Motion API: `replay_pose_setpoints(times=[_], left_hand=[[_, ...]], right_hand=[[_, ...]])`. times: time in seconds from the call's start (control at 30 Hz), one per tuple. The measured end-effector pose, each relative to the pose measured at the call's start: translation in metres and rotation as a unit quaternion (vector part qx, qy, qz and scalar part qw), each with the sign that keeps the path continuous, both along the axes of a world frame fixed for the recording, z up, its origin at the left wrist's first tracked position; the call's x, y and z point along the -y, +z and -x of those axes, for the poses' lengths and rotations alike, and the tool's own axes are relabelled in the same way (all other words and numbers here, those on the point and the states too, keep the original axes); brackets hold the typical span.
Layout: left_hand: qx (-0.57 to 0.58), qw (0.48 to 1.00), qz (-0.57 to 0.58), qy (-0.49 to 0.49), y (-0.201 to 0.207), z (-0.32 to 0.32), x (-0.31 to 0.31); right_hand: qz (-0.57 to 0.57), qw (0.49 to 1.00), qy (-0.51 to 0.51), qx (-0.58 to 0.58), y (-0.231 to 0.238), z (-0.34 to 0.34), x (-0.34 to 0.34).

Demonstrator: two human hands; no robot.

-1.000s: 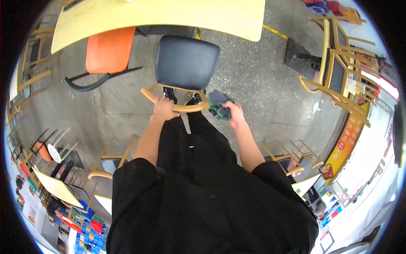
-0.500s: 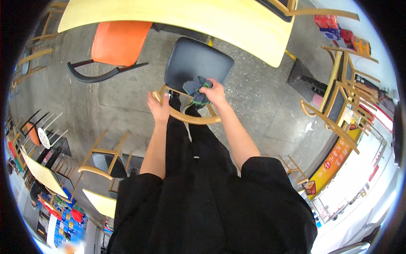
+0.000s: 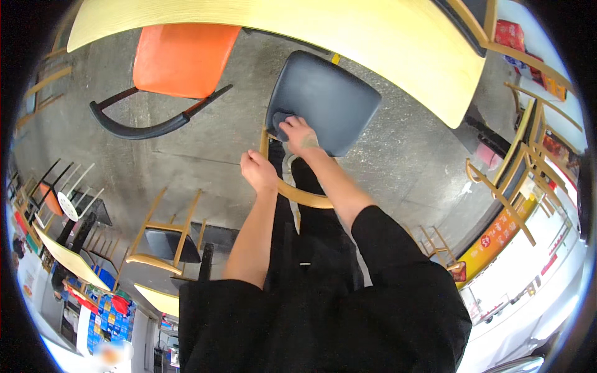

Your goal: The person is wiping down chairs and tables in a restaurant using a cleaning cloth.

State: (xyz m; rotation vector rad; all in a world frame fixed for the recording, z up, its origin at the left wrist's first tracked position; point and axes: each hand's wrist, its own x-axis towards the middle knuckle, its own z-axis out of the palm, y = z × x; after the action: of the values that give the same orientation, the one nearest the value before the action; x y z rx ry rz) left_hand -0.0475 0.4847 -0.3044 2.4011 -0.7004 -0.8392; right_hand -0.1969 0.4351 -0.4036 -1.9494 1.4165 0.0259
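Note:
A chair with a dark grey padded seat [image 3: 329, 93] and a curved light-wood backrest [image 3: 306, 198] stands right in front of me. My right hand [image 3: 301, 134] is closed on a dark cloth [image 3: 283, 126], which it presses against the seat at its near left corner. The fingers partly cover the cloth. My left hand [image 3: 259, 171] curls round the left side of the wooden backrest, and its fingertips are partly hidden.
A long pale-yellow table [image 3: 280, 28] runs across the far side. An orange chair [image 3: 185, 59] with a dark curved back stands at left. Upturned wooden chairs [image 3: 168, 242] lie behind on the left, and more chairs [image 3: 528, 149] crowd the right.
My right hand has moved the cloth from above the backrest onto the seat's near left corner; the cloth is now bunched smaller. My left hand keeps at the backrest. The view has shifted.

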Motion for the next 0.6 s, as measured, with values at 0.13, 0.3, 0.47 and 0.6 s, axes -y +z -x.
replay_pose_setpoints(times=[0.13, 0.3, 0.47, 0.6], left_hand=[[0.021, 1.000, -0.006, -0.019, -0.009, -0.004, -0.001], [0.035, 0.999, 0.008, -0.018, -0.017, -0.019, -0.015], [0.036, 0.999, -0.002, -0.014, -0.008, -0.008, -0.004], [-0.003, 1.000, -0.026, -0.009, -0.004, 0.004, 0.006]], right_hand=[[-0.006, 0.984, 0.169, -0.048, -0.032, -0.027, -0.004], [0.024, 0.974, 0.216, -0.058, -0.038, -0.035, -0.018], [-0.001, 0.950, 0.307, -0.050, -0.048, 0.021, -0.048], [-0.107, 0.962, 0.198, -0.155, -0.053, 0.094, -0.081]])
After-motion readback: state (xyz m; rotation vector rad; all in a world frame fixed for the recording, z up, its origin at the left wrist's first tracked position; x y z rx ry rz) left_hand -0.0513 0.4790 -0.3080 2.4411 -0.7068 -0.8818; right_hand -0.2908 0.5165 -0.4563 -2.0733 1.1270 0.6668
